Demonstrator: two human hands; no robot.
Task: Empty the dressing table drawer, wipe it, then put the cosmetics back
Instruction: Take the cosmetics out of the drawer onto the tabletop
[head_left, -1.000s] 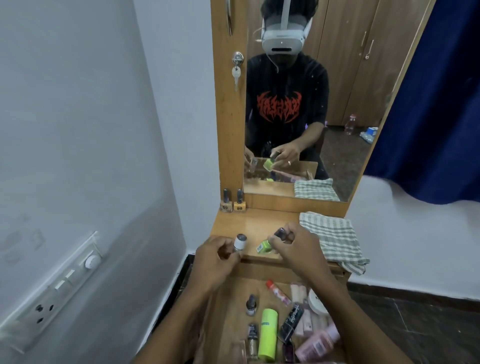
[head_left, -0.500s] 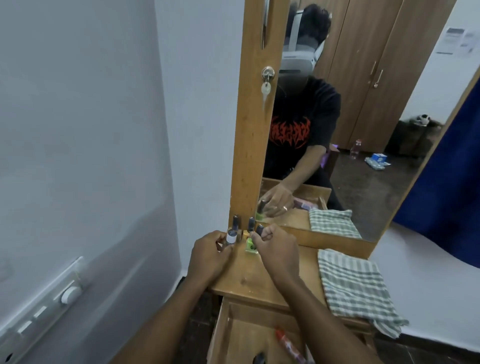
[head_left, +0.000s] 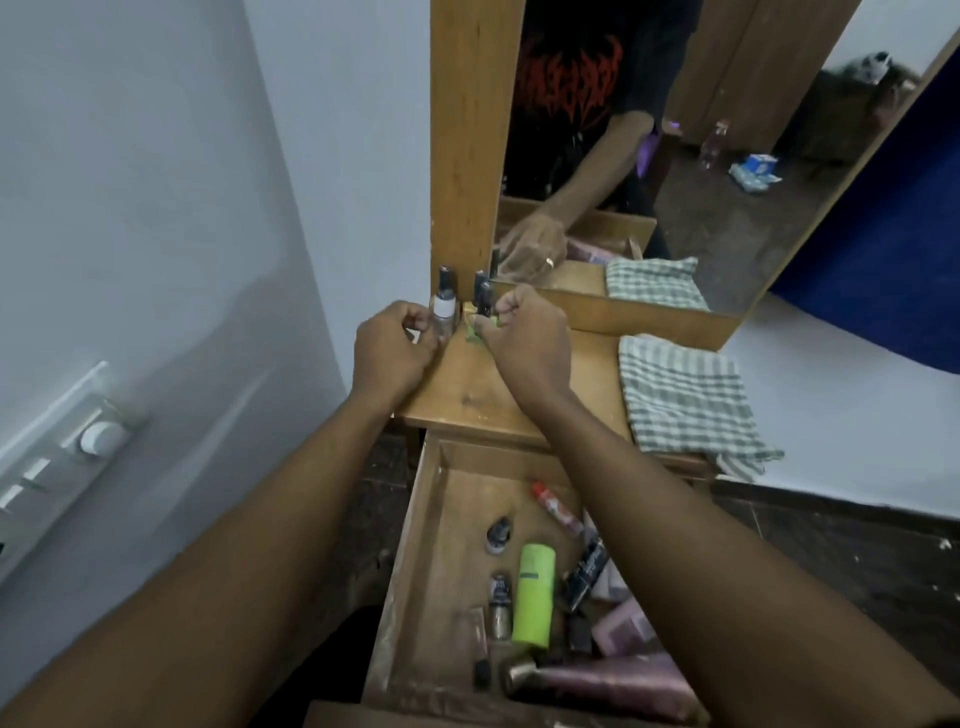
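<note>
The wooden drawer (head_left: 410, 566) stands pulled out below the dressing table top (head_left: 483, 384). Several cosmetics lie in it, among them a lime green tube (head_left: 533, 595), a red-capped stick (head_left: 557, 507) and a mauve tube (head_left: 613, 685). My left hand (head_left: 392, 348) is at the top's back left corner, its fingers closed on a small clear bottle with a white label (head_left: 444, 312). My right hand (head_left: 524, 338) holds a small green bottle with a dark cap (head_left: 475, 327) down on the top beside it. Two dark-capped bottles (head_left: 483, 296) stand just behind, against the mirror frame.
A green checked cloth (head_left: 685, 400) lies on the right part of the table top, hanging over its edge. The mirror (head_left: 675, 156) rises behind. A white wall with a switch panel (head_left: 62, 462) is close on the left. A blue curtain (head_left: 893, 249) hangs at right.
Both hands have carried their bottles from above the drawer's front to the back left corner of the table top, next to the bottles by the mirror frame. My head has tipped down.
</note>
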